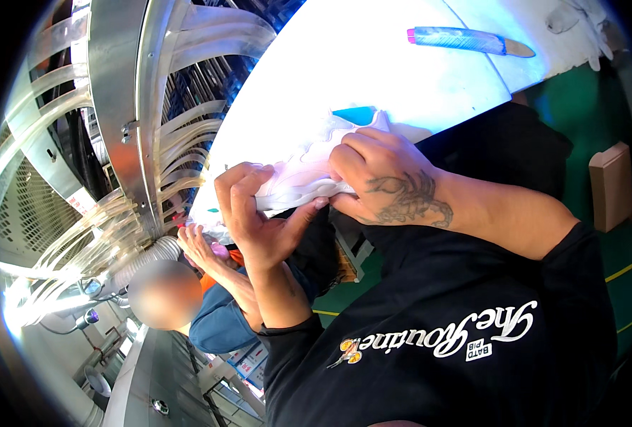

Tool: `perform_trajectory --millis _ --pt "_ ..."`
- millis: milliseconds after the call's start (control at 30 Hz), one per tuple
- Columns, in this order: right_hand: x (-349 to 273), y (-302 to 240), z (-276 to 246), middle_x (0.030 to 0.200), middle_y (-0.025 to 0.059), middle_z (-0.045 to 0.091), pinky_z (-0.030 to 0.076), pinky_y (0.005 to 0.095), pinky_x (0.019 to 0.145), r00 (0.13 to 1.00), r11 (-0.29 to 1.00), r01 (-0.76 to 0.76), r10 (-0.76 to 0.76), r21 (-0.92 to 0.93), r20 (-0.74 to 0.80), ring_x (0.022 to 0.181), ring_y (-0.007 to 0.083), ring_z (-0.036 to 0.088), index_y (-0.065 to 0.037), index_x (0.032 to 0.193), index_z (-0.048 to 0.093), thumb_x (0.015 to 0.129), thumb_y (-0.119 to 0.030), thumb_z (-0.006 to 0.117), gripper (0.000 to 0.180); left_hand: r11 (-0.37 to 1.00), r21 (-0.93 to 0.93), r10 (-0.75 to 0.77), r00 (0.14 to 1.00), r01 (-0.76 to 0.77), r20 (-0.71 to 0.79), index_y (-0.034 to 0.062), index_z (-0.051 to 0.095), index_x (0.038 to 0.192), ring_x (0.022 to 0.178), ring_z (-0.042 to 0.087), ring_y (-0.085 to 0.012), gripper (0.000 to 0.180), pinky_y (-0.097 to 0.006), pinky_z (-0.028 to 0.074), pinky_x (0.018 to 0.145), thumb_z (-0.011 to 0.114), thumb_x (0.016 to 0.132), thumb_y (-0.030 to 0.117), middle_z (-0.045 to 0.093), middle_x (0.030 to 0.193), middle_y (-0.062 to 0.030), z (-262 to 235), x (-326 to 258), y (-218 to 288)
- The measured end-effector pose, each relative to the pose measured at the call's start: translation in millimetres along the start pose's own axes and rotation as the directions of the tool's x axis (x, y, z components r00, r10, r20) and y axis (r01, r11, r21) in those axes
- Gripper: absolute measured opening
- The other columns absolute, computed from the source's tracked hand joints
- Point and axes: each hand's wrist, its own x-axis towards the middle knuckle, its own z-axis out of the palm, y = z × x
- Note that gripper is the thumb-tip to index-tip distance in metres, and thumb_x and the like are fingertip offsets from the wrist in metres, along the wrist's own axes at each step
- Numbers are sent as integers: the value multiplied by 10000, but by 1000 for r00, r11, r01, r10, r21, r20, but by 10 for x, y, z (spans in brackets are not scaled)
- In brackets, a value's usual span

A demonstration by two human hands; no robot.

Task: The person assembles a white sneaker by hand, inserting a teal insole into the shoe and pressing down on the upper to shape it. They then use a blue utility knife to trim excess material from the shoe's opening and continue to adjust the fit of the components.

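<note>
My left hand (255, 226) is arching with bent fingers (235, 188), its thumb (303, 222) pointing toward my right hand (373, 174), which is curling into a tight grip. My right forearm (504, 206) is slanting in from the right, my left forearm (280, 292) from below.

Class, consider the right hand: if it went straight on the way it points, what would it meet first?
The right hand would first meet the pale piece that it grips. Beyond that, probably the bright white tabletop, though depth is unclear.
</note>
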Motion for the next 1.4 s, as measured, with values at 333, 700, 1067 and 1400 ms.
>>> perform_trajectory --millis 333,700,1067,1400 --pt "130 -4 67 875 147 669 562 461 731 989 992 -128 129 -14 76 822 368 710 -54 980 560 751 -176 921 445 956 67 -287 957 285 25 29 556 1376 1388 417 -405 842 -541 387 1158 1000 692 240 425 1453 -246 152 -176 98" --pt "198 -45 139 900 194 723 623 412 728 991 989 -105 113 -109 68 830 349 765 9 1082 551 902 -121 805 337 911 45 -399 904 410 -152 31 529 1356 1408 391 -407 791 -508 397 1161 951 709 198 382 1463 -240 479 -243 71" --pt "-84 -51 160 845 103 643 557 421 674 996 993 16 -27 -117 -91 790 311 731 -76 1029 529 725 -229 996 578 979 -124 -192 945 164 -265 3 615 1237 1337 442 -350 529 -497 386 1147 807 791 213 447 1421 -220 434 -495 54" --pt "-114 -45 97 855 92 635 562 414 665 997 996 19 -26 -88 -78 777 310 720 -87 986 535 669 -211 1006 581 937 -300 -282 892 178 -352 4 531 1326 1351 462 -349 544 -534 366 1194 710 827 130 472 1421 -232 476 -516 222"
